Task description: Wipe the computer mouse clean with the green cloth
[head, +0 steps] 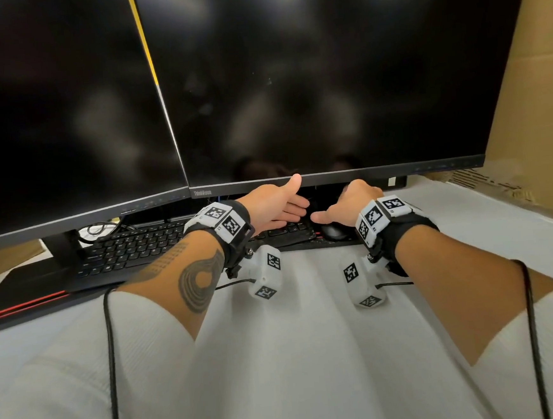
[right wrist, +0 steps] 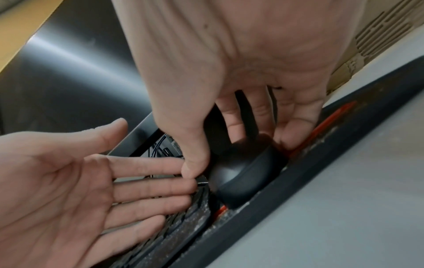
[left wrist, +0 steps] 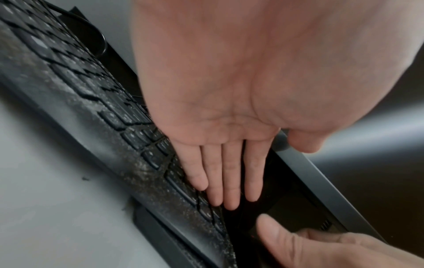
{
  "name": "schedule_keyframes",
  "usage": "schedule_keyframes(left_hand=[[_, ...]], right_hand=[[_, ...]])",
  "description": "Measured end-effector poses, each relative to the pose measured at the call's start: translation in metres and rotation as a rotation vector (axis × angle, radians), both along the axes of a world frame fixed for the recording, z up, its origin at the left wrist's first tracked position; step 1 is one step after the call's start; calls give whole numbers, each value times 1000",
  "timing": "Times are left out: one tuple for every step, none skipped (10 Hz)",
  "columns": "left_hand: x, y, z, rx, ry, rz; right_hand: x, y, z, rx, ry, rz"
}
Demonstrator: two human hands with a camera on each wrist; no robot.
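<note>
Beneath the lower edge of two dark monitors (head: 324, 73), a black computer mouse (right wrist: 243, 170) sits on a black desk mat with a red stripe (head: 28, 305), just off the right-hand end of a dusty black keyboard (head: 133, 250). The person's right hand (head: 354, 203) is closed over the mouse from above: in the right wrist view the thumb presses against its left flank while the curled fingers (right wrist: 296, 127) come down over its front and far side, so that only the rounded rear of the shell shows below the palm. The left hand (head: 275, 209) is just beside it, on the keyboard side, held flat and wide open with the palm turned toward the mouse, the thumb raised toward the monitor's lower bezel and the four fingers (left wrist: 229, 181) straight and close together. It holds nothing; its fingertips reach over the last keys of the keyboard and almost meet the right thumb, though whether they touch the keys cannot be told from these views. Both wrists wear black straps carrying white blocks printed with square black-and-white markers (head: 226, 220), and thin black cables trail back along the forearms. A white surface (head: 296, 356) fills the foreground in the head view, and brown cardboard (head: 529, 73) stands to the right of the screens. Grey dust speckles the keyboard's keys and frame and the mat's edge near the mouse.
</note>
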State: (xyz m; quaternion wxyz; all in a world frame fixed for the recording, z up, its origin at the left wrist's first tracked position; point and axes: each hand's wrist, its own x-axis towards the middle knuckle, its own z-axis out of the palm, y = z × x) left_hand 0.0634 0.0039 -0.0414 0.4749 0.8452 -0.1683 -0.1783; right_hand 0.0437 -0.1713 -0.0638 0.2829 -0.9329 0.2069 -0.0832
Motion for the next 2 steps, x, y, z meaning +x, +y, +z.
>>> schedule_keyframes(left_hand=[[-3, 3, 1, 8, -11, -4], [-5, 8, 3, -6, -21, 2]], right_hand=[[-13, 0, 10, 37, 5, 2], [-23, -2, 22, 91, -28, 1]])
